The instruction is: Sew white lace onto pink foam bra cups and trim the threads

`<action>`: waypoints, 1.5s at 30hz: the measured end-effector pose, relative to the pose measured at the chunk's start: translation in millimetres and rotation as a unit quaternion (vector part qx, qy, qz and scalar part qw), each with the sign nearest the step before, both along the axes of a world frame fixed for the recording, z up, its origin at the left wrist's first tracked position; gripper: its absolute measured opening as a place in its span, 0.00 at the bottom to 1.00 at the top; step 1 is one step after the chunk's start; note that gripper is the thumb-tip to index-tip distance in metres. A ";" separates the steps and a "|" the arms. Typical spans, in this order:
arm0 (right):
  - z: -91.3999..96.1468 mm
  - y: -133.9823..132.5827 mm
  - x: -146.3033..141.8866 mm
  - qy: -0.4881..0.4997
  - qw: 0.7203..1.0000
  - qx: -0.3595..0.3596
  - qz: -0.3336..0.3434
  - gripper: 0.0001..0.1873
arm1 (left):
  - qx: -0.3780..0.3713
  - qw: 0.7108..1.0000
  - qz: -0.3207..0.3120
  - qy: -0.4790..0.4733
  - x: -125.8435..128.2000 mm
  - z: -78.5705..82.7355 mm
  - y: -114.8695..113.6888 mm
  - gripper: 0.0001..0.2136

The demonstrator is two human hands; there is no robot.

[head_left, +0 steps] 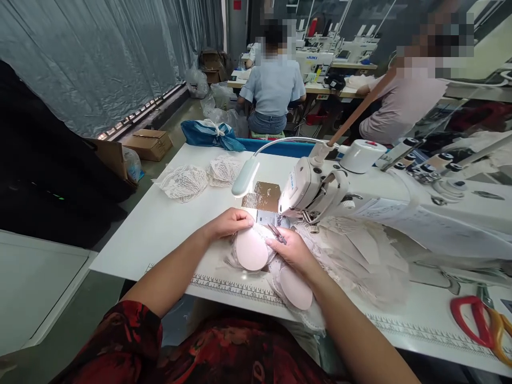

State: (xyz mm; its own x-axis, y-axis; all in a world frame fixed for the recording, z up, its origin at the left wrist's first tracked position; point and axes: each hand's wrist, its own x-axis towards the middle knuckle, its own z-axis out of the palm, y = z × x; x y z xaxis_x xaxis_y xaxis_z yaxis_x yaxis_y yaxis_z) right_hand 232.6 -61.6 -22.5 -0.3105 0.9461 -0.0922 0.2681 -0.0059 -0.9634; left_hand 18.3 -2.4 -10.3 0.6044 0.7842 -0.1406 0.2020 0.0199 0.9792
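Observation:
A lace bra with pale pink oval cups (252, 249) lies across the front of the sewing table, below the lamp. At the upper edge of the left cup, my left hand (231, 223) is closed, pinching the lace between thumb and fingers. My right hand (295, 249) is closed on the bra's middle, between the two cups. Dark thread snips (277, 233) are also in that hand, their blades pointing up and left. The second cup (296, 288) hangs toward the table's front edge under my right wrist. Just beyond my hands is the sewing machine's head (298, 186).
Two lace pieces (182, 183) rest at the table's far left. A bent lamp (245, 176) lights the work area. More sheer lace (360, 256) is heaped right of the needle. Red-and-orange-handled scissors (474, 320) lie at the right edge. Two people (274, 82) sit beyond.

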 end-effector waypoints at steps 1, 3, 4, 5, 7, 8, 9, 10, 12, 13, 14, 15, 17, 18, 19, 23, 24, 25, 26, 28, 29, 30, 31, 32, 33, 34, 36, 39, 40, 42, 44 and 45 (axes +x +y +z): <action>-0.4 -0.5 0.5 0.013 1.000 -0.001 -0.001 0.21 | 0.021 1.000 -0.011 0.010 -0.6 0.5 -0.3 0.11; 0.8 -2.8 2.3 0.026 1.000 0.001 0.002 0.20 | 0.092 0.995 -0.026 0.035 0.9 2.9 -2.2 0.13; 2.2 -4.2 2.9 0.024 1.000 0.004 0.005 0.19 | 0.137 0.989 -0.030 0.049 3.0 4.3 -3.7 0.17; 3.7 -5.5 3.2 0.018 1.000 0.009 0.007 0.18 | 0.181 0.981 -0.030 0.060 5.8 5.7 -5.4 0.20; 6.6 -7.9 2.8 0.012 1.000 0.015 0.008 0.17 | 0.226 0.970 -0.045 0.079 12.2 7.1 -8.7 0.23; 7.8 -8.8 2.5 0.013 1.000 0.016 0.006 0.16 | 0.221 0.970 -0.059 0.084 15.1 6.8 -10.0 0.23; 8.7 -9.5 2.4 0.017 1.000 0.017 0.004 0.16 | 0.203 0.973 -0.073 0.086 17.6 5.9 -11.0 0.22; 9.2 -10.1 2.7 0.022 1.000 0.018 0.002 0.17 | 0.177 0.977 -0.085 0.082 19.3 4.4 -11.6 0.20; 9.3 -10.9 4.7 0.022 0.999 0.028 -0.003 0.16 | 0.124 0.985 -0.098 0.063 20.9 0.4 -11.6 0.16; 8.9 -11.3 6.3 0.013 0.999 0.035 -0.009 0.16 | 0.100 0.989 -0.099 0.048 20.9 -1.6 -11.1 0.16; 8.5 -11.7 8.1 0.001 0.999 0.040 -0.017 0.17 | 0.076 0.991 -0.102 0.034 20.6 -3.3 -10.5 0.16; 8.1 -12.2 9.9 -0.012 0.999 0.043 -0.025 0.17 | 0.052 0.993 -0.107 0.020 20.2 -4.6 -9.8 0.16; 7.9 -13.4 12.6 -0.031 0.998 0.045 -0.039 0.18 | 0.012 0.993 -0.115 0.001 19.5 -5.6 -8.6 0.16; 8.3 -14.1 13.4 -0.031 0.998 0.042 -0.040 0.19 | -0.003 0.993 -0.117 -0.006 19.5 -5.4 -8.3 0.16; 8.8 -14.7 14.0 -0.024 0.998 0.038 -0.040 0.19 | -0.016 0.993 -0.119 -0.012 19.6 -4.9 -8.3 0.16; 11.4 -15.9 17.7 0.020 0.999 0.006 -0.029 0.22 | -0.039 0.992 -0.120 -0.019 20.6 -1.1 -9.8 0.16; 11.6 -15.7 19.7 0.017 0.999 0.001 -0.029 0.23 | -0.041 0.992 -0.120 -0.015 20.7 -0.1 -10.3 0.16; 11.6 -15.4 22.0 0.006 1.000 0.000 -0.028 0.23 | -0.041 0.992 -0.117 -0.010 20.6 0.7 -10.8 0.16; 11.6 -15.0 24.6 -0.008 1.000 0.002 -0.025 0.24 | -0.041 0.992 -0.115 -0.006 20.5 1.4 -11.2 0.16; 11.9 -14.0 29.4 -0.034 0.999 0.013 -0.015 0.23 | -0.042 0.993 -0.112 -0.003 20.0 2.7 -11.6 0.16; 12.5 -13.5 31.1 -0.042 0.999 0.018 -0.006 0.22 | -0.043 0.993 -0.111 -0.004 19.8 3.4 -11.8 0.15; 13.5 -13.1 32.2 -0.048 0.999 0.020 0.003 0.21 | -0.044 0.993 -0.112 -0.005 19.6 4.2 -11.9 0.15; 15.0 -12.7 32.5 -0.053 0.998 0.020 0.010 0.20 | -0.046 0.992 -0.116 -0.004 19.4 5.0 -12.0 0.15; 16.6 -12.5 32.2 -0.054 0.998 0.017 0.016 0.19 | -0.047 0.992 -0.121 -0.001 19.3 6.0 -12.1 0.15; 18.4 -12.3 31.2 -0.052 0.998 0.012 0.022 0.18 | -0.048 0.991 -0.128 0.004 19.2 6.8 -12.2 0.15; 20.0 -12.1 29.8 -0.048 0.998 0.006 0.028 0.17 | -0.048 0.989 -0.136 0.009 19.2 7.5 -12.4 0.15; 22.2 -11.8 26.5 -0.038 0.998 0.000 0.043 0.16 | -0.052 0.987 -0.153 0.020 19.1 8.1 -12.6 0.16; 22.3 -11.4 22.1 -0.031 0.998 0.004 0.059 0.14 | -0.061 0.983 -0.171 0.025 19.1 7.5 -12.8 0.18; 21.7 -11.3 21.0 -0.030 0.998 0.007 0.060 0.14 | -0.063 0.983 -0.173 0.023 19.1 7.4 -12.9 0.18; 20.6 -11.5 19.2 -0.029 0.998 0.012 0.059 0.13 | -0.068 0.982 -0.176 0.019 19.0 7.8 -13.0 0.17; 20.4 -12.0 17.8 -0.036 0.998 0.019 0.056 0.13 | -0.075 0.981 -0.177 0.021 18.8 9.4 -12.9 0.17; 20.6 -12.3 17.4 -0.044 0.997 0.025 0.051 0.12 | -0.077 0.981 -0.177 0.024 18.5 10.4 -12.9 0.17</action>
State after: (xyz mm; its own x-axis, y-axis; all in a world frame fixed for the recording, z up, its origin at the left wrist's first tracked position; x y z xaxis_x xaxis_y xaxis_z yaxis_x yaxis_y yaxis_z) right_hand 249.9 -74.0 -1.8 -0.3983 0.9141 -0.0759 0.3480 0.0740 -0.9346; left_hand 36.8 -15.2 0.0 0.8250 0.4935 -0.2753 0.2678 0.0875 0.9595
